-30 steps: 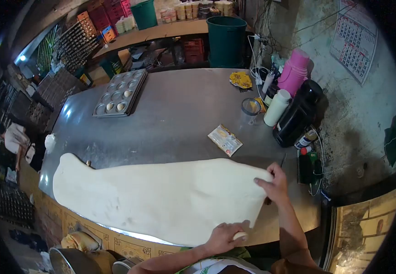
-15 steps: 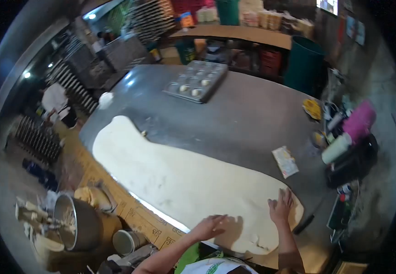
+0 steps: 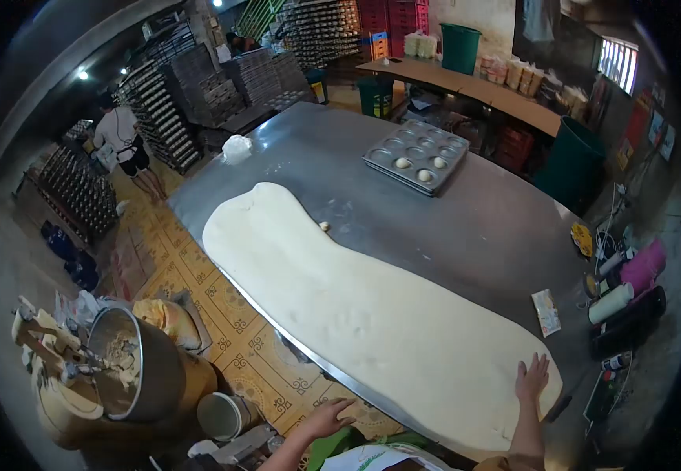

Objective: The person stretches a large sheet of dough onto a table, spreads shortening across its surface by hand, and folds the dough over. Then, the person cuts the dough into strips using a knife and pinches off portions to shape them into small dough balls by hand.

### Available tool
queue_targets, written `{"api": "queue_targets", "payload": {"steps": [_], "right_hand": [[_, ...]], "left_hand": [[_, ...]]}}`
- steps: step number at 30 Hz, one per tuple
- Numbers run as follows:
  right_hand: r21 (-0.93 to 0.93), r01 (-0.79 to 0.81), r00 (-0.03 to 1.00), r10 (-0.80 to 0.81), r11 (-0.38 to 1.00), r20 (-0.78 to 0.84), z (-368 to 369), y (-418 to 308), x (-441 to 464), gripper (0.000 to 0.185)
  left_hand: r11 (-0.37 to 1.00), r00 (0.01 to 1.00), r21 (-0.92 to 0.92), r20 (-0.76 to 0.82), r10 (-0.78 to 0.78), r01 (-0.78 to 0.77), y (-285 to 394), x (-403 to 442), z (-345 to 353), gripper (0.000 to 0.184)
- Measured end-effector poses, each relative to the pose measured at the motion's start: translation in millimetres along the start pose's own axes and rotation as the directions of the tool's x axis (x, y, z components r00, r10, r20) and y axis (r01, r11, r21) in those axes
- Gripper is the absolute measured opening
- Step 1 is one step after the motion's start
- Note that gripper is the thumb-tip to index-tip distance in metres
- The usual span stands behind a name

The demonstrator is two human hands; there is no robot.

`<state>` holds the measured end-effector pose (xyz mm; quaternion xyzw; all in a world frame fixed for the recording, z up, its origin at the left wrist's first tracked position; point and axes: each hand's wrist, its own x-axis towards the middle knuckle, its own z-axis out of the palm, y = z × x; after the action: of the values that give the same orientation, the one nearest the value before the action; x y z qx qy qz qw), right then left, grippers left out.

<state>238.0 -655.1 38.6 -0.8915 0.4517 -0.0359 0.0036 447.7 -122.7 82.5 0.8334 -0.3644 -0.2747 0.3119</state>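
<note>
My left grip (image 3: 328, 418) is empty, fingers apart, by the near edge of the tabletop (image 3: 466, 235). My right grip (image 3: 532, 378) is spread on the dough (image 3: 372, 314), which lies along that edge. Soft, flat pats should keep it smooth.

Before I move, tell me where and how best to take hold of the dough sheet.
Come from the person's right, sliding flat fingers under that end of the dough sheet. It lies flat, long and apparently soft, so a broad hold should stretch it less than a pinch. The right hand is spread over that end; the left hand is off the sheet.
</note>
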Motion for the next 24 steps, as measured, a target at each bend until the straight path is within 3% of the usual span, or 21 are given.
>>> {"api": "queue_targets", "payload": {"steps": [4,8,11,12,14,17,19,20,21,22,23,24], "right_hand": [[0.065,-0.441,0.885,0.422,0.895,0.194,-17.4,-84.3,-0.7,0.056],[0.218,0.012,0.99,-0.042,0.976,0.133,4.0,-225.3,-22.6,0.061],[0.375,0.389,0.899,-0.435,0.842,0.044,-12.7,-360.8,-26.1,0.058],[0.388,0.483,0.862,-0.503,0.785,-0.055,-17.2,-403.9,-22.9,0.055],[0.423,0.527,0.804,-0.594,0.737,0.033,-42.8,-480.7,-5.7,0.056],[0.532,0.478,0.802,-0.594,0.699,0.06,-54.5,-576.4,45.8,0.054],[0.6,0.37,0.857,-0.509,0.709,0.073,-42.6,-635.7,84.2,0.055],[0.672,0.38,0.866,-0.5,0.635,-0.017,-19.9,-658.7,109.6,0.054],[0.637,0.243,0.848,-0.479,0.732,0.227,-16.7,-676.2,139.3,0.056],[0.617,0.217,0.891,-0.412,0.756,0.191,-6.0,-689.0,151.5,0.057],[0.601,0.189,0.926,-0.345,0.776,0.155,6.2,-701.8,155.8,0.057],[0.588,0.099,0.898,-0.327,0.803,0.295,-11.4,-712.1,155.7,0.061]], "left_hand": [[0.983,0.99,-0.115,-0.01,-0.144,0.142,-73.3,-38.5,-41.0,0.054],[0.97,0.972,-0.142,-0.098,-0.214,0.2,-124.4,-71.3,-91.9,0.055],[0.963,0.964,-0.102,-0.069,-0.257,0.25,-162.9,-88.8,-119.0,0.056],[0.959,0.959,-0.053,-0.031,-0.281,0.279,-178.8,-90.4,-127.7,0.056],[0.938,0.938,0.052,0.031,-0.344,0.343,-205.4,-99.2,-145.9,0.058],[0.907,0.914,0.108,-0.03,-0.405,0.406,-220.2,-123.5,-167.7,0.059],[0.768,0.755,0.152,0.147,-0.64,0.622,-217.5,-141.2,-183.4,0.059],[0.737,0.733,0.126,0.09,-0.675,0.664,-224.1,-156.6,-178.1,0.061],[0.697,0.698,0.093,0.029,-0.715,0.711,-230.7,-177.6,-163.4,0.063],[0.662,0.665,0.075,-0.016,-0.747,0.746,-233.1,-190.3,-160.6,0.063],[0.582,0.591,-0.11,0.098,-0.801,0.806,-235.5,-203.3,-156.3,0.06],[0.472,0.538,-0.29,0.218,-0.815,0.833,-239.5,-218.9,-144.7,0.058]]}}
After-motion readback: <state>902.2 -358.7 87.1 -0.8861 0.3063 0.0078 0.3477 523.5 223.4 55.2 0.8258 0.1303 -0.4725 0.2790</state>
